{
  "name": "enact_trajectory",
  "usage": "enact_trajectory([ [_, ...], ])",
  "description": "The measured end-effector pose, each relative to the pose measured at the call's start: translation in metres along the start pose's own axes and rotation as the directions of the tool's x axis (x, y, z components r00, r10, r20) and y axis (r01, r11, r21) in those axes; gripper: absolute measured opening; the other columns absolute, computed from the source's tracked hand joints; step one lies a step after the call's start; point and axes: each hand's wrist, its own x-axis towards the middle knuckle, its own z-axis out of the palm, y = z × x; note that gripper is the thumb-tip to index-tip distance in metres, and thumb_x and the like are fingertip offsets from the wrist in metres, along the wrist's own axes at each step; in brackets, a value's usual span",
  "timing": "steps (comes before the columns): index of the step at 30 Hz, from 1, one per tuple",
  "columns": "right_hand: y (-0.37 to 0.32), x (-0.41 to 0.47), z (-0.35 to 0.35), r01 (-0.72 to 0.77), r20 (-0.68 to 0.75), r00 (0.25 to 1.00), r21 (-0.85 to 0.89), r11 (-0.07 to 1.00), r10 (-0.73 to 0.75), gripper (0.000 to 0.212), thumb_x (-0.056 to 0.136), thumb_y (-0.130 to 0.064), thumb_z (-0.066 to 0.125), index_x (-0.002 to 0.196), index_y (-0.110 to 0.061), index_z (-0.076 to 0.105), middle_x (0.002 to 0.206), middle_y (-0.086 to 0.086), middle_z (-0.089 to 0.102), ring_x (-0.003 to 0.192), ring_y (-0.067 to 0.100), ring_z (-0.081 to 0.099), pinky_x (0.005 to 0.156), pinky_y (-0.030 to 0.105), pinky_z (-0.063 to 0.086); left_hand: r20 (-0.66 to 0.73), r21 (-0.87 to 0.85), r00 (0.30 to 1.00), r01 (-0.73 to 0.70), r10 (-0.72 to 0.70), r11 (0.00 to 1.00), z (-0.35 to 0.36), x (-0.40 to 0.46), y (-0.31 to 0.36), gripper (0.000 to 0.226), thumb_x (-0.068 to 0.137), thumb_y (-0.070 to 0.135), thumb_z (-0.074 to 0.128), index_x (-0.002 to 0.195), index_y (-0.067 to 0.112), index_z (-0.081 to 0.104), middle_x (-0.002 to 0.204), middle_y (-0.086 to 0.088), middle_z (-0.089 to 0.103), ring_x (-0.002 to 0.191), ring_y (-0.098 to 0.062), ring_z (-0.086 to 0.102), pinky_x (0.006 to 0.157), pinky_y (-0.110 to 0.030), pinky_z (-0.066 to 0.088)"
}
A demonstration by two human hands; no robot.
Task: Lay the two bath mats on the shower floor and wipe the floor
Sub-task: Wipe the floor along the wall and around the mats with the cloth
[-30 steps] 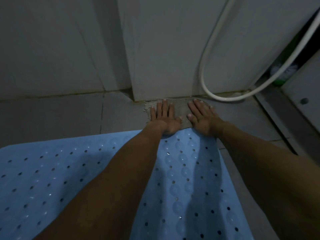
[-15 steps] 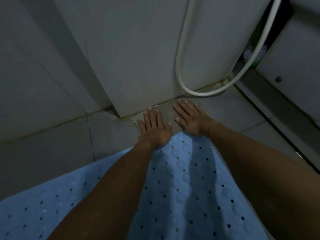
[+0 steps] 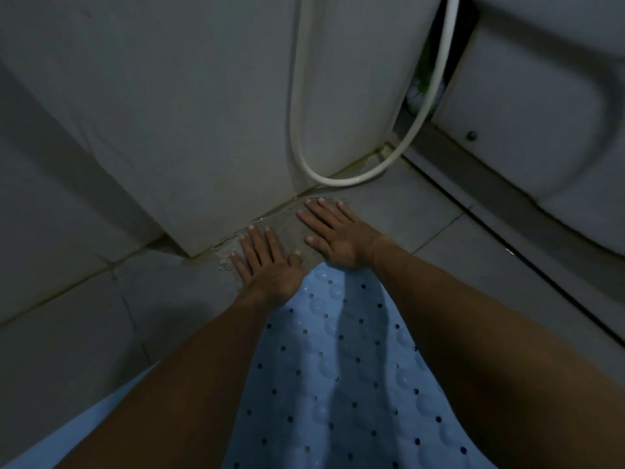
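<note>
Grey shower floor (image 3: 84, 333) carries my blue bath mat (image 3: 338, 384), its long axis running toward the wall. Both hands, left hand (image 3: 267, 265) and right hand (image 3: 338, 231), press flat, fingers (image 3: 257, 245) spread on a grey cloth (image 3: 291, 221).

Bath mat (image 3: 338, 384): light blue, dotted with rows of dark holes. Hose (image 3: 297, 130) white. Floor tiles (image 3: 84, 333) and wall (image 3: 186, 96) plain grey.

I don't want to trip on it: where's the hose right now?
The hose loops down the wall at upper centre, its bend touching the floor just beyond the right hand.
</note>
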Motion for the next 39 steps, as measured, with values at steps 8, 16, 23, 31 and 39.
enact_trajectory([
  [8, 0.004, 0.001, 0.003, 0.043, -0.03, 0.999, 0.016, 0.999, -0.042, 0.06, 0.104, -0.051, 0.016, 0.159, -0.03, -0.001, 0.166, -0.005, -0.009, 0.152, 0.014, -0.011, 0.122, 0.04, -0.009, -0.073, 0.039, 0.997, 0.01, -0.007, 0.999, 0.009, 0.0, -0.001, 0.072, 0.099, 0.053, 0.014, 0.152, 0.016, -0.016, 0.156, -0.01, -0.03, 0.143, -0.027, -0.03, 0.114, -0.05, -0.021],
  [16, 0.015, 0.002, 0.002, 0.099, -0.037, 0.994, 0.023, 0.995, -0.098, 0.061, 0.103, -0.054, 0.014, 0.158, -0.032, 0.0, 0.166, -0.007, -0.008, 0.152, 0.013, -0.011, 0.122, 0.041, -0.009, -0.024, 0.112, 0.994, 0.108, -0.106, 0.988, 0.004, 0.006, 0.009, 0.072, 0.098, 0.056, 0.011, 0.151, 0.019, -0.019, 0.154, -0.008, -0.035, 0.142, -0.027, -0.031, 0.114, -0.051, -0.019],
  [23, 0.079, -0.027, 0.0, -0.077, -0.042, 0.996, 0.076, 0.994, 0.08, 0.062, 0.103, -0.056, 0.014, 0.158, -0.033, 0.0, 0.166, -0.007, -0.011, 0.152, 0.015, -0.012, 0.121, 0.04, -0.01, -0.03, 0.174, 0.999, -0.007, 0.013, 0.985, 0.021, 0.021, 0.08, 0.069, 0.098, 0.056, 0.009, 0.152, 0.021, -0.015, 0.157, -0.006, -0.029, 0.145, -0.026, -0.026, 0.114, -0.05, -0.017],
  [31, 0.16, -0.105, 0.005, -0.227, -0.093, 0.968, 0.076, 0.971, 0.234, 0.062, 0.103, -0.054, 0.014, 0.159, -0.029, 0.001, 0.166, -0.002, -0.008, 0.153, 0.018, -0.009, 0.121, 0.041, -0.009, 0.028, 0.246, 0.98, -0.195, 0.195, 0.949, 0.052, 0.017, 0.176, 0.07, 0.097, 0.057, 0.009, 0.153, 0.021, -0.013, 0.158, -0.005, -0.026, 0.146, -0.026, -0.022, 0.115, -0.049, -0.017],
  [39, 0.163, -0.176, 0.018, -0.245, -0.101, 0.962, 0.077, 0.967, 0.252, 0.062, 0.103, -0.053, 0.018, 0.159, -0.03, 0.001, 0.166, -0.004, -0.009, 0.152, 0.014, -0.01, 0.121, 0.037, -0.009, 0.048, 0.254, 0.956, -0.292, 0.29, 0.922, 0.08, -0.025, 0.195, 0.072, 0.097, 0.057, 0.005, 0.152, 0.016, -0.016, 0.156, -0.011, -0.029, 0.144, -0.028, -0.027, 0.115, -0.049, -0.018],
])
